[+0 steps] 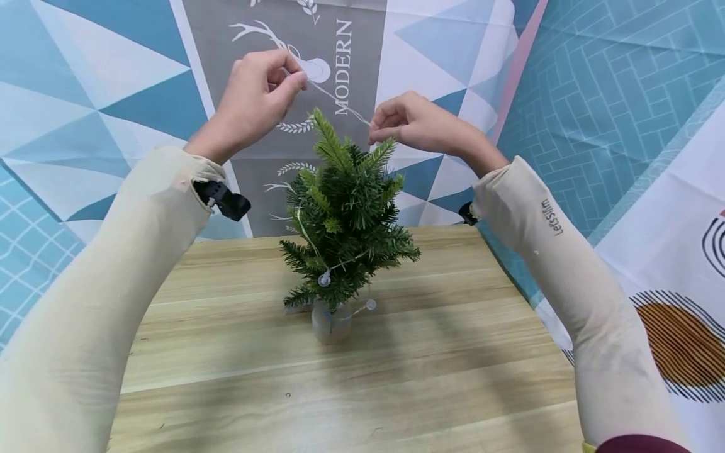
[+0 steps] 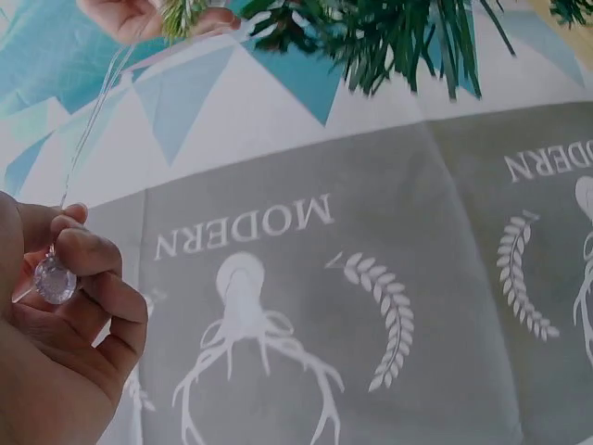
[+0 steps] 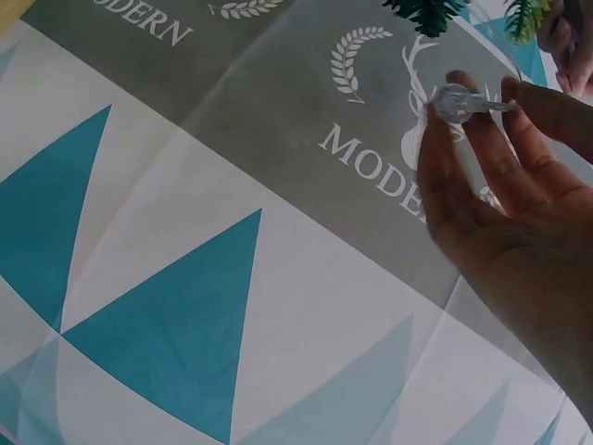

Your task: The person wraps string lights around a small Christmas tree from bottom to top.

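Observation:
A small green artificial Christmas tree (image 1: 357,195) stands on the table in a pale pot (image 1: 331,326). Above its top, a thin clear string light (image 1: 340,100) stretches between both hands. My left hand (image 1: 257,94), up and left of the treetop, pinches the wire between thumb and forefinger. A round clear bulb (image 2: 56,278) hangs at those fingers in the left wrist view. On the right, close beside the upper branches, my right hand (image 1: 421,123) pinches the string at the base of another clear bulb (image 3: 454,104). More of the string, with a bulb (image 1: 324,278), lies across the lower branches.
The wood-grain table (image 1: 238,377) extends toward me in front of the pot. One further bulb (image 1: 370,304) dangles low beside the pot. A patterned cloth backdrop (image 1: 141,75) rises right behind the table, and blue tile-patterned cloth (image 1: 634,94) covers the right side.

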